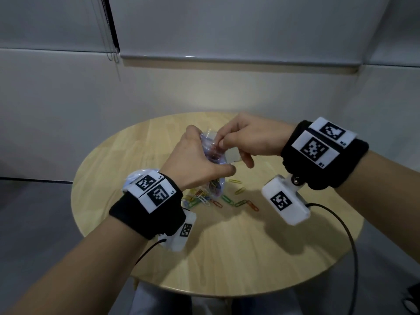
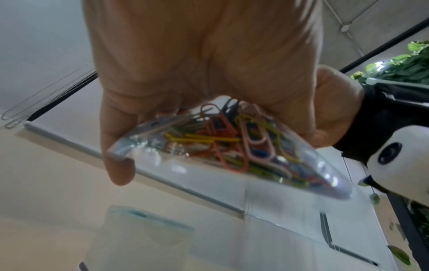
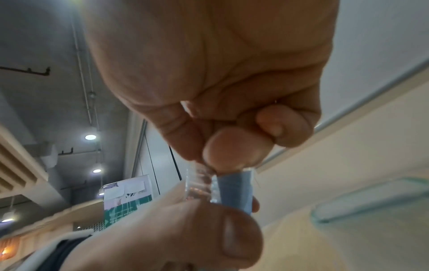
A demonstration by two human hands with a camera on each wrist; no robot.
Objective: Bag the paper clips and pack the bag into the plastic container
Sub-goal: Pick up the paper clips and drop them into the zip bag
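Observation:
A clear plastic bag point(image 1: 210, 151) holding several coloured paper clips point(image 2: 232, 146) hangs above the round wooden table point(image 1: 250, 258). My left hand point(image 1: 197, 153) grips the bag around its body. My right hand point(image 1: 223, 142) pinches the bag's top edge point(image 3: 234, 190) between thumb and fingers. Several loose paper clips point(image 1: 229, 198) lie on the table below the hands. A translucent plastic container point(image 2: 144, 236) with a teal rim stands on the table; it also shows as the container point(image 3: 376, 210) in the right wrist view. The hands hide it in the head view.
A black cable point(image 1: 347, 242) runs from the right wrist camera over the table's right edge. A wall with a roller blind point(image 1: 238, 57) and its bead chain point(image 1: 113, 53) stands just behind the table. Bare tabletop lies in front of the hands.

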